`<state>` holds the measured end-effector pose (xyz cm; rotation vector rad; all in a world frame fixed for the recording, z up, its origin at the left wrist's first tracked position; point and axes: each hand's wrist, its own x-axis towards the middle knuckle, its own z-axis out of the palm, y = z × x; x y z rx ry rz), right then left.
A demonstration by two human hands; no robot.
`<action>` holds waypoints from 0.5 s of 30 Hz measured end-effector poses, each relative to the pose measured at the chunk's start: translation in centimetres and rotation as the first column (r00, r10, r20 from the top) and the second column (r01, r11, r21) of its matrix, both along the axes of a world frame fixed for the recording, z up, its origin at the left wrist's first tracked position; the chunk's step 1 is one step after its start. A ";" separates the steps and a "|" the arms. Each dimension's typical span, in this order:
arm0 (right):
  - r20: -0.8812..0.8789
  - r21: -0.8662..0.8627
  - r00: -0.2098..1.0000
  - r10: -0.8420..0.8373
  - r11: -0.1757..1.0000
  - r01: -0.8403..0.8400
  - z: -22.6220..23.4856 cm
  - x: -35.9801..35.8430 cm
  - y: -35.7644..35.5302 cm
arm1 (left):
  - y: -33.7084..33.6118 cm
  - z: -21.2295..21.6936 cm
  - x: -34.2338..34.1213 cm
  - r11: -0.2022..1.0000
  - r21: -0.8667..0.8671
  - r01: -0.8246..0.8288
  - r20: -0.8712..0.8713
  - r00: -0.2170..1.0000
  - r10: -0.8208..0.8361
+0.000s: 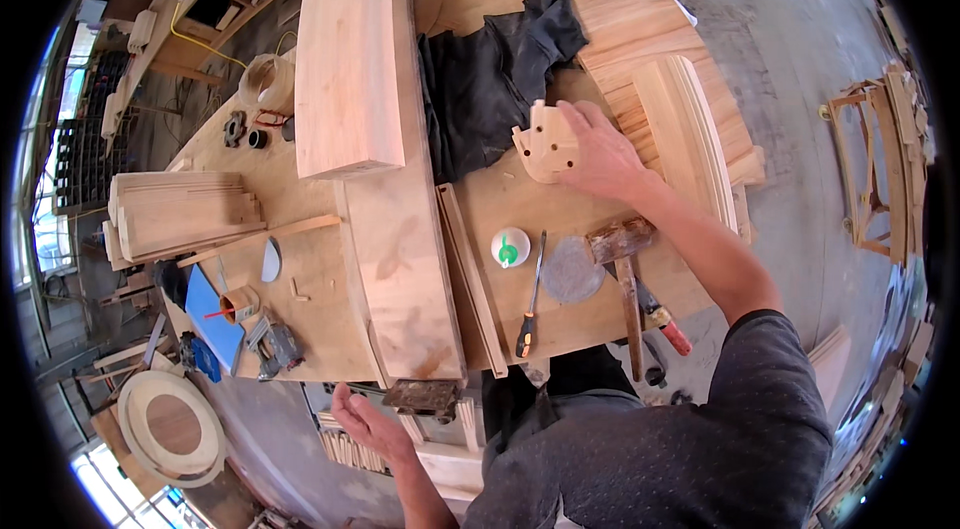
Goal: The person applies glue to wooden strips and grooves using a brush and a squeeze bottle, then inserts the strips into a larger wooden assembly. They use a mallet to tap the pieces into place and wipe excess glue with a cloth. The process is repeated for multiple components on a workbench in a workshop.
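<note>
My right hand (603, 151) reaches across the bench and grips a pale wooden piece (546, 146) with drilled holes and a notched edge. Black cloth (475, 94) lies crumpled just beyond it. Nearer me are a white bottle with a green cap (510, 248), a screwdriver (532, 299), a grey round disc (573, 270) and a wooden mallet (628, 294). My left hand (372, 426) hangs low off the bench's near edge, fingers outstretched and holding nothing. Beside it is a worn metal vise jaw (422, 398).
A thick wooden block (349, 54) rests along the raised central board (408, 259). Stacked boards (185, 211), a power tool (273, 344) and a tape roll (240, 305) occupy the left side. Curved wooden parts (685, 144) lie at right; a wooden frame (872, 169) stands on the floor.
</note>
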<state>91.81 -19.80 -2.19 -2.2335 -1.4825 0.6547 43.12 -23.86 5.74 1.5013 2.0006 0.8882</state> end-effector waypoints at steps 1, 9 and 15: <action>0.005 0.026 1.000 -0.023 0.999 0.023 -0.6 0.3 -0.3 | 0.0 0.0 0.0 1.000 0.007 -0.004 -0.007 1.000 0.004; 0.151 0.023 0.975 0.161 0.986 -0.167 -3.2 -0.3 0.1 | 0.5 0.6 0.8 1.000 0.010 0.021 0.078 0.997 -0.022; 0.077 -0.081 0.987 0.141 0.988 -0.135 -2.2 -0.9 0.1 | 0.2 -0.1 -1.4 0.998 0.070 0.007 0.061 0.998 -0.011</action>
